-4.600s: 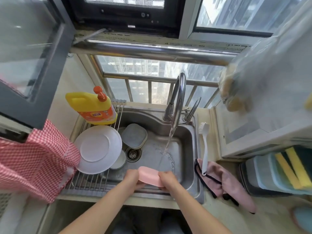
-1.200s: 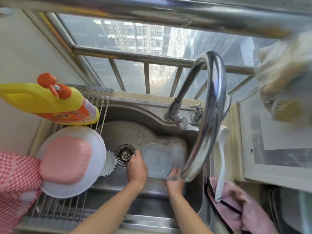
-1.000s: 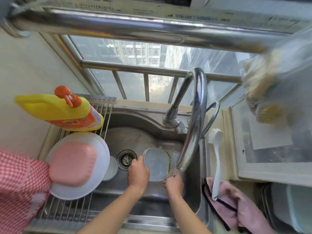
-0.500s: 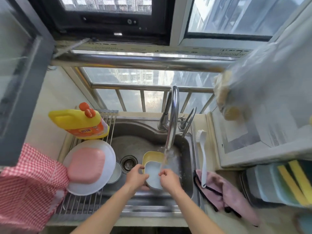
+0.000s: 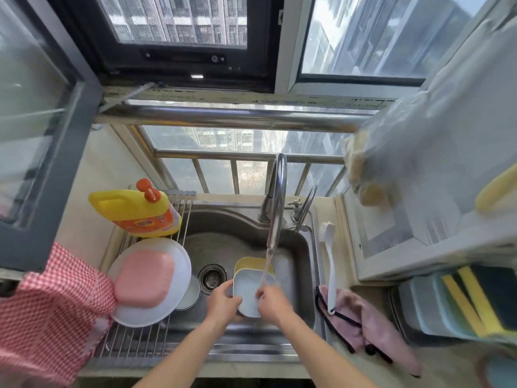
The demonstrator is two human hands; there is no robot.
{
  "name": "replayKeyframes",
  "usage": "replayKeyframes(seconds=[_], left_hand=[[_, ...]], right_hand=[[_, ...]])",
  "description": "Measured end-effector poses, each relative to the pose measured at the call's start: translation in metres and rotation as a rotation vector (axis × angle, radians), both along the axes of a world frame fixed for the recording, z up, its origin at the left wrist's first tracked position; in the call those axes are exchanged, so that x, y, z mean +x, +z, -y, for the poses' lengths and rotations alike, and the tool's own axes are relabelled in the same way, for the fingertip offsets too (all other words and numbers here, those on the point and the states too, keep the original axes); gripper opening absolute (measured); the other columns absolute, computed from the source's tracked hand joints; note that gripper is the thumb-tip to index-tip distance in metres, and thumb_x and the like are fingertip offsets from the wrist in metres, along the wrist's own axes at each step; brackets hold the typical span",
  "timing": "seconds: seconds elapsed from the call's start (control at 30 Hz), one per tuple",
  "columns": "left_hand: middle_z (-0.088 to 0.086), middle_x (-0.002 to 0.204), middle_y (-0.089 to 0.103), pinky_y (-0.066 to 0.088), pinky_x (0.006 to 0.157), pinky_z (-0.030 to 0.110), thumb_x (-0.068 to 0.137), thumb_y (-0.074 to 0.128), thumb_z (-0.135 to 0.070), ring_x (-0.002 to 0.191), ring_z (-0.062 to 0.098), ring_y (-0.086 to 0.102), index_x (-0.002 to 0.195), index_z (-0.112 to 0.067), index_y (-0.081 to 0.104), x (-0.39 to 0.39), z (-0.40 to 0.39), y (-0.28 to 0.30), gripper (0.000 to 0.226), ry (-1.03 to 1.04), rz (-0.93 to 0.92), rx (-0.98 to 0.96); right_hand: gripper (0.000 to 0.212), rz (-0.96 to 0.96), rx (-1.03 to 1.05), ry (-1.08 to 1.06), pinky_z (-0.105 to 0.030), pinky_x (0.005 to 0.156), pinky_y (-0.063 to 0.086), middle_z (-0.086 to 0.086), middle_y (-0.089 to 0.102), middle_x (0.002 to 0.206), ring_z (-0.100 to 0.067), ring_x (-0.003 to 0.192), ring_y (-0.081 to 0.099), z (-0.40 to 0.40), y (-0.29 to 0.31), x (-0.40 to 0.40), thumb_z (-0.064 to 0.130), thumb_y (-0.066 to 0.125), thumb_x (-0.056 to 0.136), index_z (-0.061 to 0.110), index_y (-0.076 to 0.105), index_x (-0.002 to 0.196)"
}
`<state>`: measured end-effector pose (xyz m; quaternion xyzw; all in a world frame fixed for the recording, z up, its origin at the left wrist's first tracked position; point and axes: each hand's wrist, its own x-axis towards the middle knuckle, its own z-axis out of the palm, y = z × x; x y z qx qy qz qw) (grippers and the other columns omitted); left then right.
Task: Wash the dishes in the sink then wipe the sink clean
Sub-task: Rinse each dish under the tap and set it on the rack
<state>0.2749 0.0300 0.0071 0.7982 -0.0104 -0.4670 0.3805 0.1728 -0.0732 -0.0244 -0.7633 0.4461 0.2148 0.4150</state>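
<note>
Over the steel sink (image 5: pixel 305 256) I hold a pale blue square dish (image 5: pixel 249 289) under the water running from the tap (image 5: pixel 275 208). My left hand (image 5: pixel 223 302) grips its left edge. On the dish's right side my right hand (image 5: pixel 272 302) reaches fingers into the bowl. A yellow dish (image 5: pixel 247 263) lies in the sink just behind the blue one. On the rack (image 5: pixel 140 340) at the left, a pink dish (image 5: pixel 142 278) rests upside down on a white plate (image 5: pixel 179 253). A small white bowl (image 5: pixel 191 291) sits in the sink beside the drain (image 5: pixel 211 277).
A yellow detergent bottle (image 5: pixel 134 212) stands at the rack's far end. A white brush (image 5: pixel 330 264) and a pink cloth (image 5: pixel 369 317) lie on the counter to the right of the sink. Sponges in a tray (image 5: pixel 458 303) sit far right. A red checked cloth (image 5: pixel 47 306) hangs at the left.
The pink dish went from my hands onto the white plate on the rack. I picked the blue dish out of the sink and now hold it under the water; a yellow dish shows behind it.
</note>
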Motion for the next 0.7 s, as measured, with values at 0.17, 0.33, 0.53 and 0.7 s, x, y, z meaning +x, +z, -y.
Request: replayKeyframes(seconds=[0.17,0.33,0.53,0.7], left_hand=[[0.016,0.089,0.077,0.061,0.054,0.035,0.082,0.056,0.004,0.066,0.029,0.075,0.138,-0.019,0.060,-0.001,-0.002,-0.008,0.061,-0.009,-0.136,0.008],[0.016,0.093,0.076,0.063,0.061,0.042,0.087,0.060,0.008,0.069,0.032,0.073,0.127,-0.016,0.065,0.007,-0.002,-0.017,0.047,0.090,-0.178,-0.107],[0.024,0.093,0.071,0.063,0.063,0.045,0.084,0.052,0.013,0.078,0.030,0.075,0.135,-0.028,0.058,0.008,-0.002,-0.023,0.066,0.117,-0.123,-0.137],[0.009,0.083,0.046,0.061,0.060,0.035,0.085,0.051,0.012,0.071,0.022,0.056,0.142,-0.024,0.055,0.000,-0.003,-0.025,0.068,0.049,-0.141,-0.176]], right_hand=[[0.043,0.018,0.032,0.068,-0.035,0.111,0.039,-0.010,0.055,0.139,-0.030,0.131,0.049,0.000,-0.005,0.004,0.012,0.047,0.092,0.023,0.063,0.130],[0.040,0.162,0.144,0.119,-0.028,0.091,0.045,-0.001,0.062,0.110,-0.019,0.103,0.055,-0.011,0.001,0.010,0.010,0.043,0.083,0.021,0.071,0.110],[0.018,0.056,-0.024,-0.054,-0.033,0.089,0.050,-0.007,0.063,0.116,-0.028,0.105,0.061,0.009,-0.004,0.007,0.012,0.048,0.093,0.022,0.062,0.099],[0.040,0.159,-0.057,-0.008,-0.035,0.107,0.041,-0.003,0.046,0.133,-0.022,0.123,0.047,0.012,-0.005,0.018,0.008,0.048,0.093,0.024,0.059,0.128]])
